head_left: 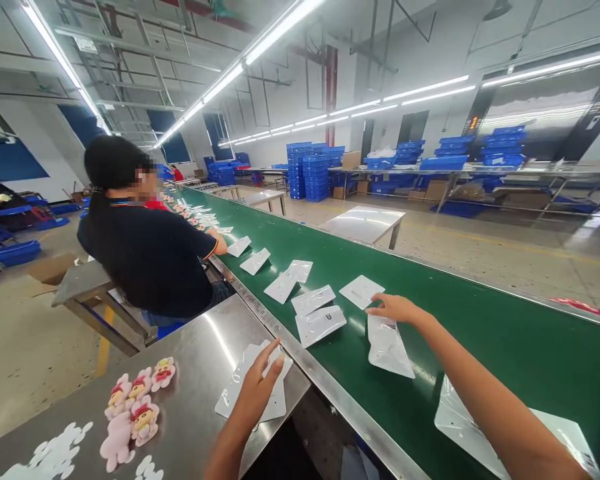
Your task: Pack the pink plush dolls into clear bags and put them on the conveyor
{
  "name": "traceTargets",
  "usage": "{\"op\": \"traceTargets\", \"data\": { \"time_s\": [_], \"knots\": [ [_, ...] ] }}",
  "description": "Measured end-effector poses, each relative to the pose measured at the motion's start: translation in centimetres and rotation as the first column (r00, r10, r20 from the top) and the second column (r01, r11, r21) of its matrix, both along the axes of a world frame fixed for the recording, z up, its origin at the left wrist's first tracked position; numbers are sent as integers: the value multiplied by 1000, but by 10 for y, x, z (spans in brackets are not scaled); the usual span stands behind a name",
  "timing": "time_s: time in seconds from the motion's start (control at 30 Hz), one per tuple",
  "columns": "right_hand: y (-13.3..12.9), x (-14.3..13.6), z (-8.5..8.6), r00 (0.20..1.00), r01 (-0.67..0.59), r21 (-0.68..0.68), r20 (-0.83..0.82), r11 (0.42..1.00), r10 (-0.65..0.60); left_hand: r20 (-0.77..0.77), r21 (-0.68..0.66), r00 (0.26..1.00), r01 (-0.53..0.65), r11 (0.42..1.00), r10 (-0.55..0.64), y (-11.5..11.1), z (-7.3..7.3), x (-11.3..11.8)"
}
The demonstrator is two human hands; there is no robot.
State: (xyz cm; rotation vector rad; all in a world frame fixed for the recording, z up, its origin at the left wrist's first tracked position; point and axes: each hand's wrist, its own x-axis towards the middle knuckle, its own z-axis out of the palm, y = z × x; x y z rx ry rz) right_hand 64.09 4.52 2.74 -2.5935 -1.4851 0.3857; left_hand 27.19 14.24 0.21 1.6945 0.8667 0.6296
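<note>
My left hand (254, 387) rests on a small pile of flat white plastic pouches (227, 393) at the corner of the metal table, its thumb and index finger stretched out and apart. Over the green conveyor belt, my right hand (393, 308) reaches with fingers extended. Its fingertips are at the edge of a white pouch (361, 291), and another white pouch (391, 350) lies just below the hand. Whether the fingertips touch either one is hard to tell. Several more pouches (323, 323) lie loosely on the belt to the left. Under my right forearm are larger-looking white pouches (463, 420).
Pink plush character figures (139, 407) and white cut-out pieces (47, 457) lie on the metal table (190, 373). A co-worker (140, 247) sits further along the conveyor belt (445, 320), one arm over it. Blue crates (315, 173) are stacked beyond.
</note>
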Motion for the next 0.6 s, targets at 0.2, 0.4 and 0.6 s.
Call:
{"op": "traceTargets", "data": {
  "time_s": [0.2,0.4,0.6],
  "knots": [
    [54,-17,-14,977,111,-10,183,994,-107,4,64,999,-49,997,49,-7,-12,1],
    [59,-33,18,948,111,79,290,991,-130,21,50,994,-106,993,106,-9,-10,-11],
    [39,-127,72,906,-424,341,159,839,392,118,177,993,-30,984,9,-19,37,-29]
  ]
}}
